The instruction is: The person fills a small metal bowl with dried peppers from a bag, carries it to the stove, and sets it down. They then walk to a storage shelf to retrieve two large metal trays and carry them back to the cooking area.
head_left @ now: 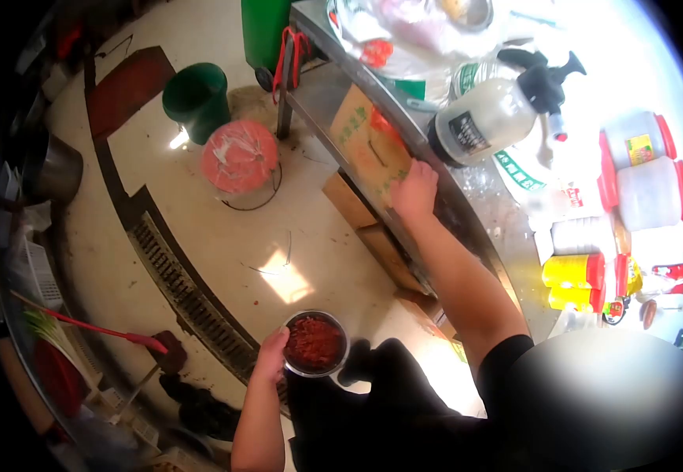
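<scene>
Bowl: the round metal bowl point(346, 340) is held up over the floor point(160, 177), just in front of the person's dark clothing point(404, 389).
Bowl's contents: red, finely broken-up food point(314, 343) covers the inside; exactly what it is cannot be told.
Left hand: the left hand point(274, 355) is closed on the side of the bowl, thumb at the rim, the other fingers mostly hidden.
Right hand: the right hand point(415, 193) reaches below the tabletop point(506, 236) and lies at the edge of a cardboard box point(359, 149), fingers partly bent; whether it grips the box cannot be told.
Cardboard box: brown with green print, something bright red at its far end, on the shelf point(311, 121) under the tabletop.
Tabletop: a spray bottle point(487, 122) with a black top lies tilted near the edge; beyond it are jars with red lids point(650, 194) and yellow containers point(568, 272). Plastic bags point(416, 23) lie at the far end.
Floor: a green bucket point(197, 98) is just beside a container with a pinkish-red cover point(239, 156). A drain grate point(188, 271) runs along the floor, left of the bowl.
Green bin: the bin point(265, 35) is by the tabletop's far end.
</scene>
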Motion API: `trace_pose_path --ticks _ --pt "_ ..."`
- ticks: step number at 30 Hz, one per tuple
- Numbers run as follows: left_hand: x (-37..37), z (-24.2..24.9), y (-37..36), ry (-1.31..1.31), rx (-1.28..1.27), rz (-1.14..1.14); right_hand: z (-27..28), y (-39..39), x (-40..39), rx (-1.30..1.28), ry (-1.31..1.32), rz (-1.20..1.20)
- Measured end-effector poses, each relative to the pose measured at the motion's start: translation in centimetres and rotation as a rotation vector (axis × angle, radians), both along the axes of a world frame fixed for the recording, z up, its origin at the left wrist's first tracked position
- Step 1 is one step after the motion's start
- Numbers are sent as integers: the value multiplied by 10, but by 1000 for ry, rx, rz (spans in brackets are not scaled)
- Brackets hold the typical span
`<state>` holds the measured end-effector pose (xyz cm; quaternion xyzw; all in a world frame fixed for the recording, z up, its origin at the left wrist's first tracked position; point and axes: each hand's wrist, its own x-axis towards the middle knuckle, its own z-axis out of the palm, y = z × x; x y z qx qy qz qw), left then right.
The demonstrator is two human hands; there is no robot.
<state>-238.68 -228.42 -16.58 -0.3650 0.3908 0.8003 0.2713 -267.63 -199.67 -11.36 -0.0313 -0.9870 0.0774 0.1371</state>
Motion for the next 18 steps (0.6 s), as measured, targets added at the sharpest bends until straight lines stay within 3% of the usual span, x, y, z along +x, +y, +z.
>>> trace_pose_path --ticks 2,7,9,16,18 --pt "-9 43 -28 -19 -76 21 12 -6 -6 -6 -76 -55" --pt "-42 94 -73 2 -151 106 33 -29 -14 -51 -232 -292" --pt "-56 114 -80 9 -189 175 36 -31 -17 -45 -251 -285" --pt "-136 173 -108 -44 -207 251 22 -39 -33 -72 -232 -367" --pt "-152 175 -119 -103 -167 266 38 -40 -40 -108 -341 -412"
